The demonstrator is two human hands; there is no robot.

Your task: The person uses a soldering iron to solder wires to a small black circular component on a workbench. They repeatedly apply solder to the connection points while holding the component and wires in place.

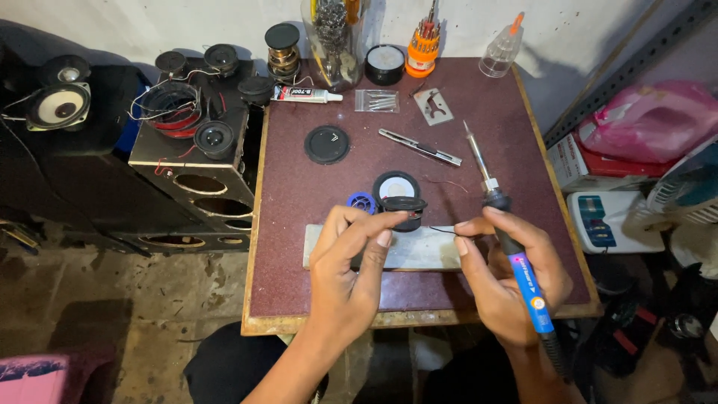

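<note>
Head view: my left hand (351, 262) is pinching the small black speaker (402, 203) at its rim, over the grey slab (419, 253) on the maroon table (299, 194). My right hand (508, 269) is gripping the blue soldering iron (516, 254), fingertips pinching a thin wire (447, 233).

The left hand (348, 262) hides part of the small speaker (404, 211).

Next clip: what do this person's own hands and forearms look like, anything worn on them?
Both are bare. The left hand and the right hand carry no gloves, and no rings, watch or bracelet can be seen. No sleeve shows on either forearm up to the bottom edge of the picture. The fingernails are short and unpainted.
</note>
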